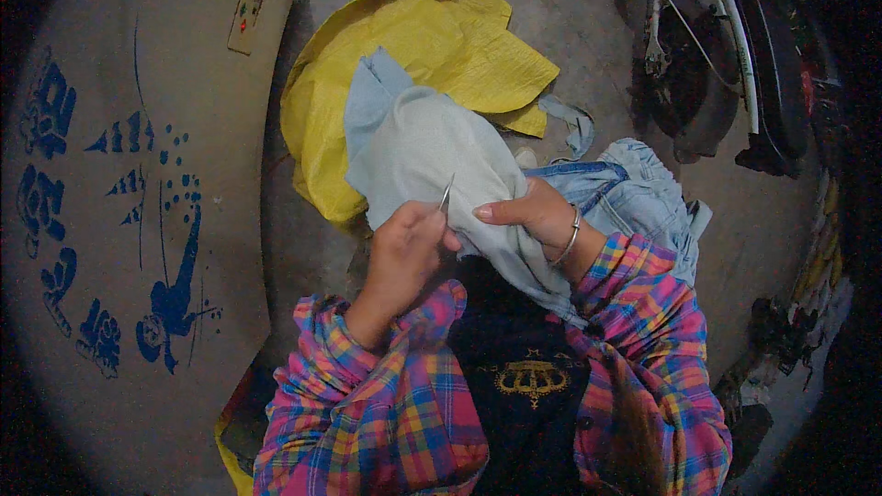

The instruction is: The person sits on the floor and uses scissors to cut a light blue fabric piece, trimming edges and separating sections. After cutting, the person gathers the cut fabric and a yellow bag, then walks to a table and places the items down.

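Observation:
A pale grey-blue cloth (448, 142) lies bunched in front of me, its lower end hanging toward my lap. My left hand (407, 243) is closed in a pinch on a thin pointed metal tool (446, 193), whose tip rises over the cloth. The rest of that tool is hidden in the fingers, so its exact kind does not show. On the cloth's right edge, my right hand (540, 219) grips the fabric, thumb on top and fingers hidden beneath it. A bracelet circles the right wrist.
Behind the cloth, a yellow woven sack (395, 41) spreads over the concrete floor (579, 46). Light blue denim (634, 197) lies beside my right forearm, near a small grey-blue fabric strip (577, 129). A large panel with blue prints (92, 174) stands left; dark machine parts (707, 64) are far right.

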The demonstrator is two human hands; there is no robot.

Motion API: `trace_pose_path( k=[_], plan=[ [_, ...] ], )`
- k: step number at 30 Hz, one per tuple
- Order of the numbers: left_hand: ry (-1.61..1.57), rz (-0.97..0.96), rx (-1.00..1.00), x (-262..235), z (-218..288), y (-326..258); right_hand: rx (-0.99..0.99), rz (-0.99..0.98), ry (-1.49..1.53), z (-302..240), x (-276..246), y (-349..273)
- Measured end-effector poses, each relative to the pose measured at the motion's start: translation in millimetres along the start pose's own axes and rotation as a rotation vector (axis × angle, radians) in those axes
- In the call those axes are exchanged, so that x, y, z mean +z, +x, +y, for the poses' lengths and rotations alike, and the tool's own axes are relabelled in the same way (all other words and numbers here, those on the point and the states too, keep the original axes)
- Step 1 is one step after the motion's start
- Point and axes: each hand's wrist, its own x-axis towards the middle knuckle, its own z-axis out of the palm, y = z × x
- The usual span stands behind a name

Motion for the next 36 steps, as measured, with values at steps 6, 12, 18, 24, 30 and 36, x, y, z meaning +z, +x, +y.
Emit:
trace_pose_path(
  k=[6,12,18,24,30,36],
  plan=[
    [-0.064,-0.023,0.014,-2.7,-3.7,-4.2,-0.024,-0.008,0.013,-0.2,2.4,0.6],
    [-0.046,-0.005,0.028,-1.6,-7.1,-2.1,-0.015,0.002,-0.009,-0.5,0.5,-0.4],
    [-0.009,-0.007,0.047,-2.7,-5.1,-0.3,-0.028,0.008,-0.013,0.8,0.7,1.6],
    [0.019,-0.029,0.052,-5.0,-4.5,-3.7,-0.003,0.005,-0.012,-0.3,0.3,-0.4],
    [-0.023,-0.031,0.029,-3.3,-1.5,-2.3,-0.016,0.013,-0.029,0.7,0.9,0.5],
    [0.058,-0.024,-0.023,-5.0,3.0,-6.6,-0.018,0.013,-0.04,-0.8,0.6,-0.7]
  ],
)
